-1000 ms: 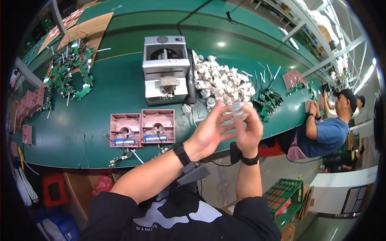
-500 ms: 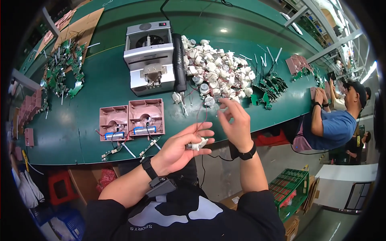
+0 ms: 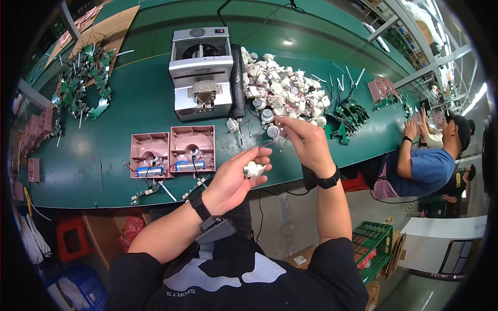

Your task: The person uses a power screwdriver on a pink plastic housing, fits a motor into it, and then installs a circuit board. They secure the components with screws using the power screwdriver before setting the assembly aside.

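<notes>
On the far left of the long green workbench [image 3: 93, 155], a loose spread of green circuit boards [image 3: 80, 85] was seen, with pink moulded parts [image 3: 32, 136] stacked along the bench's left edge. Nearer the middle, two pink square housings [image 3: 171, 150] were laid side by side, touching; a blue cylindrical cell with red and black leads was seated in each. Behind them a grey boxy machine [image 3: 201, 72] was placed, open at its top and front.

Just off the front edge of the bench, the left hand [image 3: 233, 179] was held palm up, its fingers curled closed around a small white motor-like part [image 3: 253, 169]. A thin red wire [image 3: 262, 146] was stretched from that part up toward the right hand [image 3: 306, 140], whose fingertips were pinched together on the wire's other end above the bench edge.

Behind the right hand, a heap of similar white parts [image 3: 282, 93] was piled on the bench, uncontained. Bare green surface was left between the housings and the heap, and along the front edge. Further right, more green boards [image 3: 347, 122] were scattered, and another person in a blue shirt [image 3: 423, 168] was seated at the bench's right end.
</notes>
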Demonstrator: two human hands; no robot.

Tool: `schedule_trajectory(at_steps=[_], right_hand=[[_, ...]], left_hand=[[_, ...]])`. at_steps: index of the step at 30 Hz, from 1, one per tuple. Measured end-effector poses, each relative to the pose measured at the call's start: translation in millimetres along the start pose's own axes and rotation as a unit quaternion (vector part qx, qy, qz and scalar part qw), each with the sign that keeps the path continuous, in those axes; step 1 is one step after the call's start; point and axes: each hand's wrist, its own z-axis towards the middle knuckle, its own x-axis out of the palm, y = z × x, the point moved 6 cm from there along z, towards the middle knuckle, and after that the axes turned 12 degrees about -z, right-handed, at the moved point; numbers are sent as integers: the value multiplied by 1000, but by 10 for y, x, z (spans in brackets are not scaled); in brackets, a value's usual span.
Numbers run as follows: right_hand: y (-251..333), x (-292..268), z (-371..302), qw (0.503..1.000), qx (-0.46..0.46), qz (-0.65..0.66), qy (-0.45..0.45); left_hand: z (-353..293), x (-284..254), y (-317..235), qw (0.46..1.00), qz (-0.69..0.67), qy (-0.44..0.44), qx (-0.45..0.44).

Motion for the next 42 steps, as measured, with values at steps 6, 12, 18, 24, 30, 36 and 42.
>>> schedule_trajectory(at_steps=[6, 12, 18, 24, 30, 36, 42], right_hand=[[-90, -40, -43, 993, 74, 86, 32], [-45, -139, -222, 990, 119, -71, -9], [892, -289, -369, 999, -3, -23, -45], [1264, 45, -359, 994, -93, -6, 49], [1322, -47, -353, 993, -77, -79, -51], [1533, -67, -332, 978, -81, -126, -147], [2094, 336, -424, 972, -195, -27, -126]], left_hand=[[202, 92, 36, 998, -13, -33, 42], [-6, 133, -30, 999, -12, -2, 49], [-353, 184, -79, 983, -127, 128, -23], [-642, 131, -211, 982, -104, 158, -19], [-1198, -25, -451, 992, -20, 120, -32], [-1718, -329, -762, 936, 29, 350, -17], [-1612, -292, -661, 975, 189, 89, 80]])
